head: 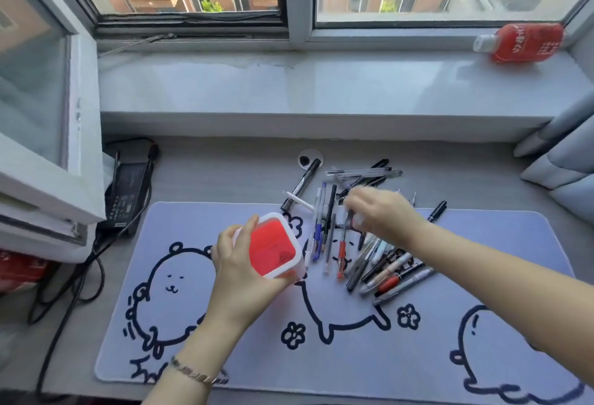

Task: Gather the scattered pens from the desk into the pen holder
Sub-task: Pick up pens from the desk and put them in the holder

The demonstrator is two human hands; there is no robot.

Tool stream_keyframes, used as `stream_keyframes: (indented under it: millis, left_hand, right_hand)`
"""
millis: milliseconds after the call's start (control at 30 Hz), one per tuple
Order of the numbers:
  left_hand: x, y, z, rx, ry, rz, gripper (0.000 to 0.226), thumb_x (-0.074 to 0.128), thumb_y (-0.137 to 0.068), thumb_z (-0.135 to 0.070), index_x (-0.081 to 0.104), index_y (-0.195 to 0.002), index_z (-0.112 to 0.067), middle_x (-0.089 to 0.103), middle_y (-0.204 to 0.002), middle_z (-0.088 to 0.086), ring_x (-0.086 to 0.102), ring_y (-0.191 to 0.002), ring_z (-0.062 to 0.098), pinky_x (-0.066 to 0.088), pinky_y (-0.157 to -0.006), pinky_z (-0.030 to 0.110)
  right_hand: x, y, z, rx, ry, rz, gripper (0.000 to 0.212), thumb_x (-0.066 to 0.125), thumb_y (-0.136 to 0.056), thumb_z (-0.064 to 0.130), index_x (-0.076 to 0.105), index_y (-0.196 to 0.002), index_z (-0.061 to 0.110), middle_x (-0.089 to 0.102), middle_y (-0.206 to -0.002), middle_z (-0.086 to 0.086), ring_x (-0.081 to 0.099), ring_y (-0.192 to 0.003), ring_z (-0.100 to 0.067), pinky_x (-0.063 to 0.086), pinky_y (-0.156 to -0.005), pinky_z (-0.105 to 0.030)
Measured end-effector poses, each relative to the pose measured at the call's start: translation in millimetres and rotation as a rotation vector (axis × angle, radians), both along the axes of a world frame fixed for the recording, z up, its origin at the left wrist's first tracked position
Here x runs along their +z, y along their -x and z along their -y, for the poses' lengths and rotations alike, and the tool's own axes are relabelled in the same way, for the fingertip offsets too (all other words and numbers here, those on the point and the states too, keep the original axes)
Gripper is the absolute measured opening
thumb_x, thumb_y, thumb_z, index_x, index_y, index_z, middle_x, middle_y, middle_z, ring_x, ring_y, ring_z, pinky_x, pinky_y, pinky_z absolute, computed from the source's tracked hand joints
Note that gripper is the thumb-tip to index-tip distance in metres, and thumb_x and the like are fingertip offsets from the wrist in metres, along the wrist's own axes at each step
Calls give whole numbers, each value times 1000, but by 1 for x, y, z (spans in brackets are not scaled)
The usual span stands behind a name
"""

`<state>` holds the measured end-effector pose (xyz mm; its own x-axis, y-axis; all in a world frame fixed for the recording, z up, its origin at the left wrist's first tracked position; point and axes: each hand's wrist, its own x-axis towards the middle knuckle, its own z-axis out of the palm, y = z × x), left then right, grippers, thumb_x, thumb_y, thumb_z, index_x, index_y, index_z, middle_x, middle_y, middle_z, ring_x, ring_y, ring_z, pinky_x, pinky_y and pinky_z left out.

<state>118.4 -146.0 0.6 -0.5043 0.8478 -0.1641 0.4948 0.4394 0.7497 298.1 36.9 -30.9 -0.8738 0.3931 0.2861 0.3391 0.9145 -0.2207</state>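
My left hand (239, 271) grips a square pen holder (272, 245), white outside and red inside, held just above the desk mat with its opening facing up. Nothing shows inside it. To its right, several pens and markers (379, 271) lie scattered across the mat's middle and the desk behind it. My right hand (381, 211) hovers over that pile, blurred by motion, fingers pinched around a thin clear pen (348, 211). A black marker (303, 181) lies apart at the back near a cable hole.
A pale desk mat (321, 356) with cartoon bear drawings covers the desk. A black power brick (128, 189) and cables sit at the left. A red bottle (527, 43) lies on the windowsill. An open window sash juts in at the left; curtains hang at the right.
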Motion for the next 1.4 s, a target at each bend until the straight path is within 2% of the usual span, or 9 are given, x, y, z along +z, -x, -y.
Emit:
stream_keyframes:
  millis: [200,500,633,800,900,1033,1200,1333,1400]
  left_hand:
    - [1,-22,3,-158,-43,-47,98,86,-55,-25,32,-138,-24,30,-122,-7,37,-120,15,32,-94,21]
    - [5,-53,-4,-233,-82,-57,95,85,-53,-30,36,-134,-25,31,-116,-8,41,-115,17,43,-93,29]
    - [11,-47,5,-174,-81,-7,88,85,-54,-23,40,-130,-27,32,-112,-7,40,-105,11,34,-84,20]
    - [9,-42,15,-144,-47,-6,95,87,-54,-19,37,-135,-22,31,-115,-8,37,-107,10,31,-91,23]
    - [8,-44,22,-134,-24,12,95,86,-54,-17,36,-135,-24,31,-116,-7,37,-109,10,30,-92,22]
    - [5,-44,31,-127,-3,37,99,87,-53,-21,34,-136,-29,32,-119,-8,39,-115,11,30,-92,22]
    - [-1,-47,36,-124,32,55,98,85,-52,-18,35,-135,-30,33,-123,-6,40,-117,14,33,-78,0]
    - [-7,-57,31,-172,57,42,98,82,-47,-28,36,-134,-32,32,-118,-12,41,-117,17,45,-93,32]
    - [-6,-67,24,-203,30,59,96,77,-43,-33,37,-130,-38,32,-111,-16,41,-113,14,48,-88,26]
  right_hand:
    - [92,-2,72,-350,634,-818,10,56,-77,3,48,-81,9,55,-71,11,61,-62,7,45,-56,-6]
    - [62,-31,103,-540,955,-339,37,73,-74,30,55,-106,24,60,-93,9,59,-71,-7,48,-66,-12]
    - [27,-82,88,-666,672,-64,22,62,-84,15,61,-106,18,59,-98,4,55,-74,-8,47,-77,-19]
    - [-32,-110,75,-439,408,374,47,50,-77,-9,57,-118,13,57,-124,-4,48,-116,-27,39,-93,-36]
    - [-46,-97,81,-268,192,503,45,75,-49,-3,65,-91,13,68,-92,0,60,-87,-23,54,-64,-27]
    - [-50,-95,86,-278,85,567,49,84,-25,3,63,-68,14,64,-66,2,62,-60,-17,35,-28,-18]
    - [-4,-94,88,-614,390,81,15,64,-78,3,54,-81,14,59,-73,-7,59,-70,-24,47,-49,-29]
    - [91,-69,102,-673,722,-722,27,54,-86,0,47,-74,22,60,-61,5,61,-53,0,48,-49,-14]
    - [108,-53,116,-551,864,-822,22,59,-83,-2,52,-78,19,64,-64,7,61,-53,-1,52,-52,-16]
